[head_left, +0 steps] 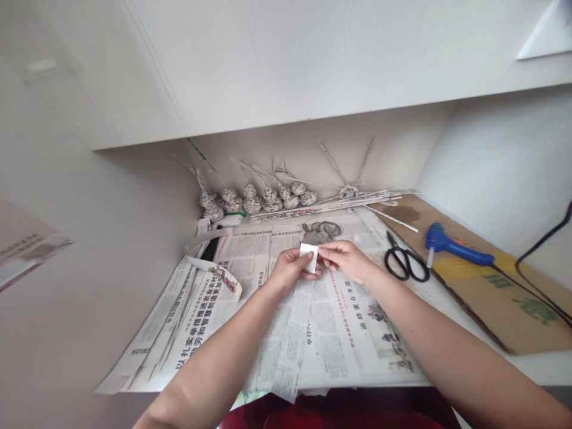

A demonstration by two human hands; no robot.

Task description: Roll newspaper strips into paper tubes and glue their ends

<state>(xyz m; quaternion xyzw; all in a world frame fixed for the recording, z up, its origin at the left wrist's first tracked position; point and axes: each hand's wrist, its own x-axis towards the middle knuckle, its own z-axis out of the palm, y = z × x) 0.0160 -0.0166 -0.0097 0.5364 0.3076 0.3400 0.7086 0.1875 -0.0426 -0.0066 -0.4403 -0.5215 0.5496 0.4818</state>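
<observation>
Pinching white paper [309, 248] mid-frame in the left hand [288, 269], nipping its upper-right edge with the right hand [347, 260], perhaps risking a crooked crease through pressing unevenly!

Newspaper [257, 259] lies open between my fingers [328, 251] and curled paper strip [230, 282]; rightward, scissors [406, 252], then glue gun [462, 248], obstruct.
</observation>
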